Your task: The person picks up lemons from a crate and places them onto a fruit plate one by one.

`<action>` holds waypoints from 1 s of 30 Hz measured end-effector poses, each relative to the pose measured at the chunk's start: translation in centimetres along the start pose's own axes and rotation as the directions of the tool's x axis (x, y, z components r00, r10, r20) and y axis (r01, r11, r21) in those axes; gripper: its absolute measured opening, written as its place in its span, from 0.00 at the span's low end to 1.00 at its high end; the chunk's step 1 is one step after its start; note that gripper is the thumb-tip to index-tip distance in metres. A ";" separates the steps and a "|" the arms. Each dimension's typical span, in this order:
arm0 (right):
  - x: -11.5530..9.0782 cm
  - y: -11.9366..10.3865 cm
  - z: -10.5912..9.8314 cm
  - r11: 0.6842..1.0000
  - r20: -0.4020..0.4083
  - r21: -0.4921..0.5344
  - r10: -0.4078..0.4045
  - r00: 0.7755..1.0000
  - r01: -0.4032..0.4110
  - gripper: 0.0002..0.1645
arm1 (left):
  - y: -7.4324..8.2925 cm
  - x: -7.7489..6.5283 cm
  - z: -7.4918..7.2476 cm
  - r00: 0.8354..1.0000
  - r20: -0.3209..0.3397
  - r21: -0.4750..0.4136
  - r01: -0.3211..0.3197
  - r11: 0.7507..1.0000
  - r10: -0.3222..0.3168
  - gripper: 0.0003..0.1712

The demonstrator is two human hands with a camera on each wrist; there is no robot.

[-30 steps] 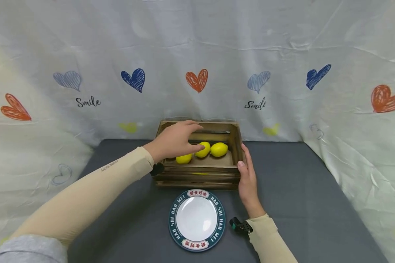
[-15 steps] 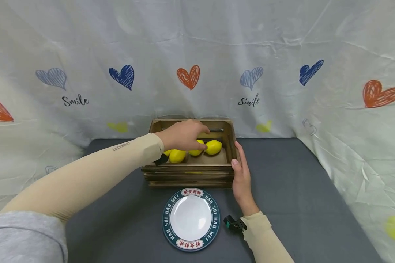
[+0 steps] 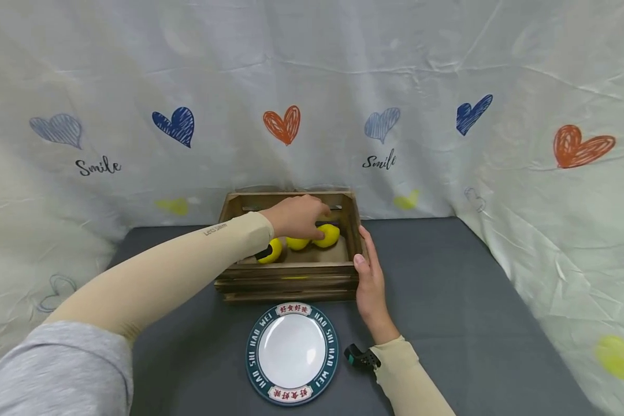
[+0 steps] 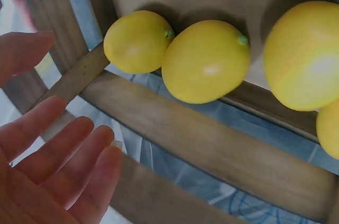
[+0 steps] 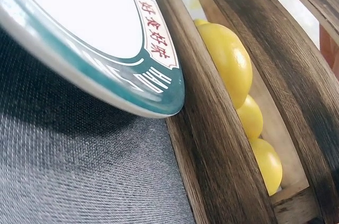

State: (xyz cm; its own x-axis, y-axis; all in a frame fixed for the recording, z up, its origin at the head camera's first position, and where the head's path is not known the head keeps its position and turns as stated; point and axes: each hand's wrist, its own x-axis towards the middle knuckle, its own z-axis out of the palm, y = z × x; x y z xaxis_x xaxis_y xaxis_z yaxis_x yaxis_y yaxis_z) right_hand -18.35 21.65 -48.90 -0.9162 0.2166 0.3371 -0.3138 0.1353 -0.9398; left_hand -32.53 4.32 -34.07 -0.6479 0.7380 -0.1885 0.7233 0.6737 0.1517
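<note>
Brown slatted wooden crate (image 3: 286, 283), rectangular, lidless: centre of the head view, on a dark grey woven cloth (image 3: 437, 300). Right hand (image 3: 372, 289): laid along the crate's right side, fingers nearly straight, thumb at the front corner; presumably there to steady the wood. Left hand (image 3: 296, 218): above the crate's interior, thumb well apart from loosely bent fingers, nothing in its grasp; probably so spread to span a lemon. Round white plate (image 3: 291, 351), teal lettered rim: lower centre, just in front of the crate, perhaps so set for easy reach. Yellow oval lemons (image 3: 329, 236): inside the crate, in an uneven row; three show in the head view, part of a fourth at the left wrist view's right edge. Skins smooth, glossy; small green tips on two. Real or artificial: cannot tell.
</note>
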 end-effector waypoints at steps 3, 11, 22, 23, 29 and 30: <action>-0.1 0.1 0.1 1.000 0.002 0.010 0.001 1.000 -0.001 0.37 | 0.0 1.0 0.7 1.000 0.010 -0.003 -0.014 1.000 0.014 0.35; 0.0 0.4 0.3 1.000 -0.001 0.008 -0.003 1.000 0.003 0.37 | -0.1 3.4 2.2 0.999 0.031 -0.008 -0.039 0.999 0.039 0.32; 0.1 0.3 0.1 1.000 -0.012 0.009 -0.013 1.000 0.013 0.38 | 0.2 5.3 3.5 0.996 0.068 -0.013 -0.049 0.999 0.050 0.25; 0.1 0.3 0.1 1.000 -0.013 0.009 -0.013 1.000 0.013 0.38 | 0.1 5.3 3.6 0.996 0.075 -0.012 -0.046 0.999 0.047 0.27; 0.1 0.4 0.1 1.000 -0.015 0.002 -0.005 1.000 0.005 0.38 | 0.1 5.7 4.0 0.989 0.149 -0.022 -0.025 0.999 0.028 0.31; 0.1 0.4 0.1 1.000 -0.015 0.001 -0.003 1.000 0.003 0.38 | 0.2 5.7 4.0 0.987 0.156 -0.022 -0.024 0.999 0.027 0.32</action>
State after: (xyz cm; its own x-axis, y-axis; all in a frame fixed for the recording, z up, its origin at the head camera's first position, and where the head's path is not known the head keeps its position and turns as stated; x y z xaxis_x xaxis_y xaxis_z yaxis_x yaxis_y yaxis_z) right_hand -18.59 21.63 -49.29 -0.9114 0.2310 0.3405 -0.3166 0.1348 -0.9389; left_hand -35.15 8.49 -39.01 -0.5832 0.7408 -0.3332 0.7329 0.6568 0.1772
